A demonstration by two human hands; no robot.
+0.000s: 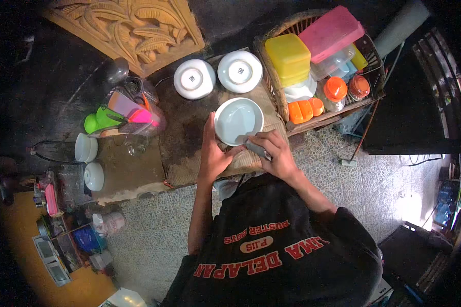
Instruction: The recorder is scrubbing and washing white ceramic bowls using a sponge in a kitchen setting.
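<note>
A white bowl (pixel 238 119) faces up in front of me, tilted slightly, its inside visible and bare. My left hand (pixel 215 157) grips its left and near side, with the thumb along the near rim. In my right hand (pixel 273 151) is a bunched grey cloth (pixel 258 149), pressed at the bowl's near right rim. Beyond it two more bowls lie upside down on the worktop, a left one (pixel 194 79) and a right one (pixel 240 72), each with a dark mark on its foot.
A wicker basket (pixel 280 103) on the right holds plastic boxes and orange-lidded jars. Left stand a utensil holder (pixel 153 119) with colourful tools, a clear glass (pixel 134 145), stacked white bowls (pixel 86 147) and another bowl (pixel 94 176). Cardboard (pixel 184 169) covers the worktop. A carved wooden panel (pixel 138 30) stands behind.
</note>
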